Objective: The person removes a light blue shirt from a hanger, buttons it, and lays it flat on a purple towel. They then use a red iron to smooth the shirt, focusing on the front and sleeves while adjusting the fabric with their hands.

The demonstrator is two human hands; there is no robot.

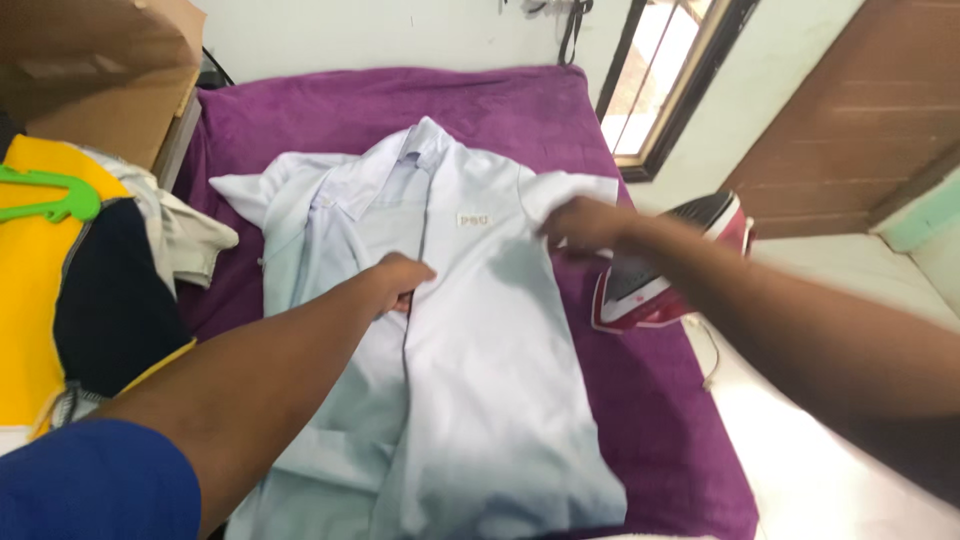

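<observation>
I count one pale blue shirt [470, 340], laid face up and lengthwise on the purple cloth [660, 420], collar toward the far wall. I count two hands, both on that shirt. My left hand [400, 280] is closed on the front edge near the chest, fingers pinching the fabric. My right hand [580, 225] grips the shirt at the sleeve and shoulder on the right side; the fingers are curled into the cloth.

One red and white iron [665, 265] stands on its heel at the right edge of the purple cloth, just beside my right forearm. One green hanger [50, 195] rests on a yellow and dark garment [60, 300] at left, with one crumpled pale garment [185, 235] beside it. One cardboard box [100, 70] sits at upper left.

The surface is fully covered by the purple cloth. The white wall [400, 30] lies beyond, one dark-framed window [665, 85] at upper right, and a brown door [850, 110] further right.
</observation>
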